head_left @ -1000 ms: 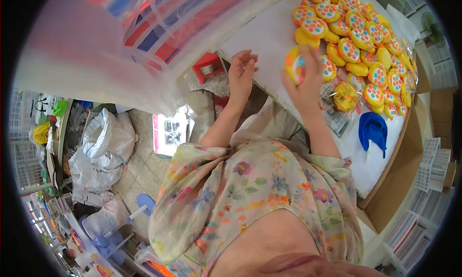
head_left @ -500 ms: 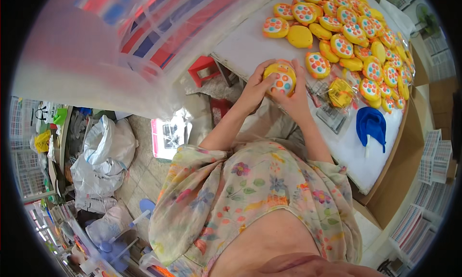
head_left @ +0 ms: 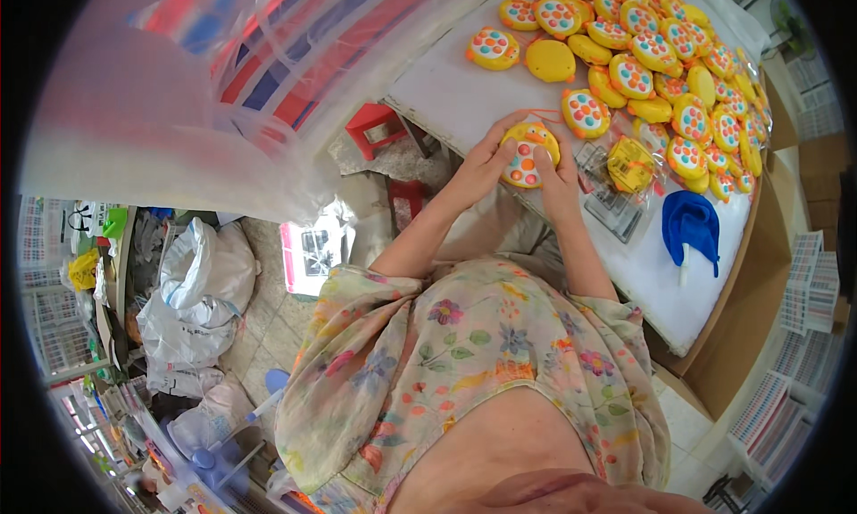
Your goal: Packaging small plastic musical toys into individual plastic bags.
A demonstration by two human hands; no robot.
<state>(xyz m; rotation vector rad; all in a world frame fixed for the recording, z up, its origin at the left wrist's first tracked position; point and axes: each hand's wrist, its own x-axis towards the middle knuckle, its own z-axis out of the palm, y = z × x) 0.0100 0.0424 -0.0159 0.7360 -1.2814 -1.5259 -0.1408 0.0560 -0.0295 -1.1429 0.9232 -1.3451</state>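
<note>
Between my two hands, at the near edge of the white table, is a yellow duck-faced button toy (head_left: 528,160) with coloured dots on a white panel. My left hand (head_left: 485,164) grips its left side, the thumb on the panel. On the other side, my right hand (head_left: 560,186) is closed round the edge with its thumb over the buttons. An orange cord loops out behind the toy. Just right of my hands lie a clear bag with a yellow toy (head_left: 631,165) in it and a grey clear-plastic packet (head_left: 611,206).
A big pile of like yellow toys (head_left: 652,50) covers the table's far right. A blue cloth-like piece with a white stick (head_left: 690,231) lies at the right. Clear plastic sheeting (head_left: 178,148) hangs at upper left. A red stool (head_left: 370,128) and white sacks (head_left: 198,291) stand on the floor.
The held toy has tilted so its face and buttons show more fully, and it sits slightly lower. My right thumb has moved onto its panel. The orange cord now shows.
</note>
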